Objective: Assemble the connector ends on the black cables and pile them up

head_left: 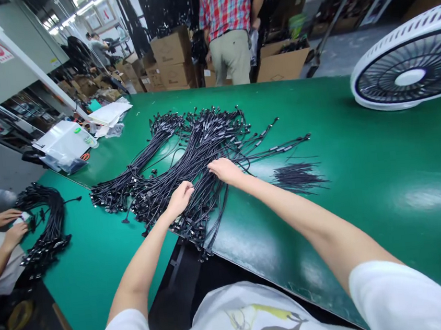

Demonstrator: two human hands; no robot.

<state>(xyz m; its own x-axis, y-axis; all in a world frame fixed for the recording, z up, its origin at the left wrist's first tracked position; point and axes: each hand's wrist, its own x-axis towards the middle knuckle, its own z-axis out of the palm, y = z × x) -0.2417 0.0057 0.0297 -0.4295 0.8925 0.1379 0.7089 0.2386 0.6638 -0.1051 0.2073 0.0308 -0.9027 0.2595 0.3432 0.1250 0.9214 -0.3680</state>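
Note:
A big heap of black cables (199, 151) with small connectors lies spread across the green table (363, 171). My left hand (179, 196) rests on the near part of the heap with its fingers curled down into the cables. My right hand (224, 170) lies a little further in, fingers bent and pressed among the strands. Which cables either hand grips is hidden under the fingers. A small bundle of thin black ties (298, 176) lies just right of my right arm.
A white fan (410, 61) stands at the right. Clear bags and papers (68, 141) lie at the far left. A co-worker's hands (8, 226) work on another cable bundle (45, 225) at the left. A person in a plaid shirt (229, 22) stands by cardboard boxes (172, 60).

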